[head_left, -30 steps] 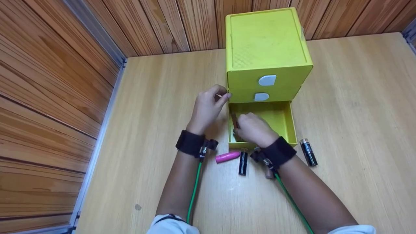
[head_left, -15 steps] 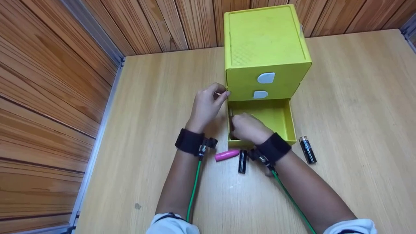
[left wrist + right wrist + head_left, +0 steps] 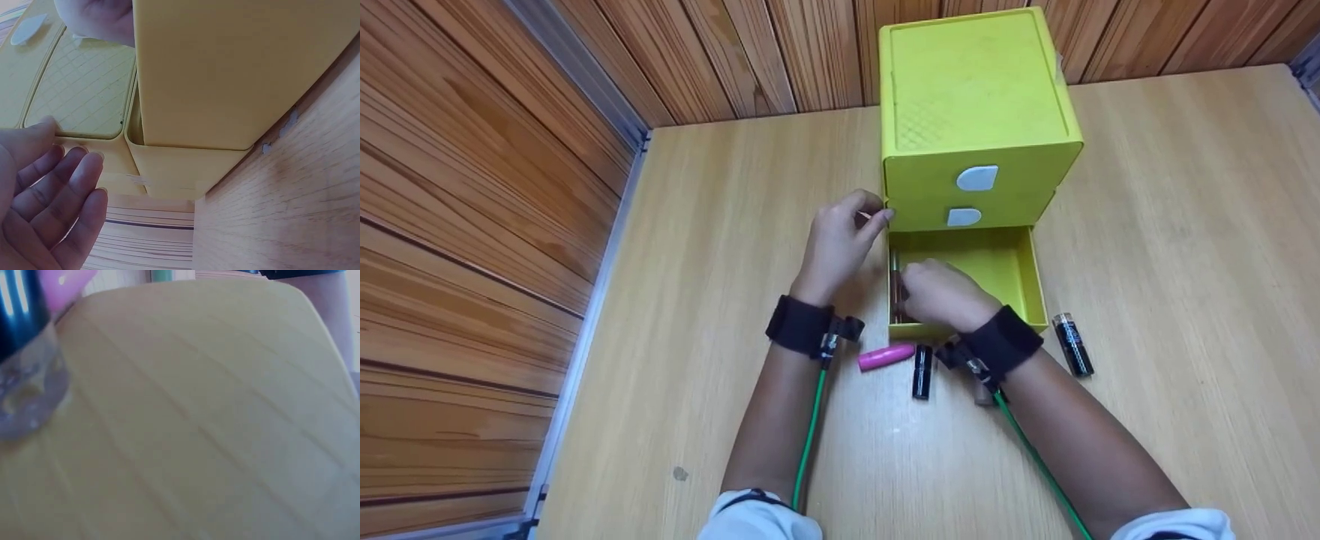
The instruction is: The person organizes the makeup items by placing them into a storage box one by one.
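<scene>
A yellow drawer unit [image 3: 975, 90] has its bottom drawer [image 3: 1020, 277] pulled out. At its left front edge, my left hand [image 3: 840, 240] pinches the side; in the left wrist view, the thumb lies on the front and the fingers [image 3: 84, 174] curl by the side wall. My right hand [image 3: 949, 296] reaches into the drawer, knuckles up, its fingertips mostly hidden. Beside it, a slender brown stick with a silvery end [image 3: 895, 281] lies along the drawer's left wall. The right wrist view shows the patterned drawer front [image 3: 214, 410] but no fingers.
Before the drawer lie a pink tube [image 3: 886, 357], a black tube [image 3: 921, 373] and a brownish piece [image 3: 983, 394] partly behind my right wrist. Another black tube [image 3: 1072, 345] lies right of the drawer. Wood-panelled walls [image 3: 810, 60] bound the table [image 3: 720, 195].
The brown stick, tilted in my right hand a second ago, now lies along the drawer's left wall. My right hand dipped left, then drew slightly back right. The left hand stayed put.
</scene>
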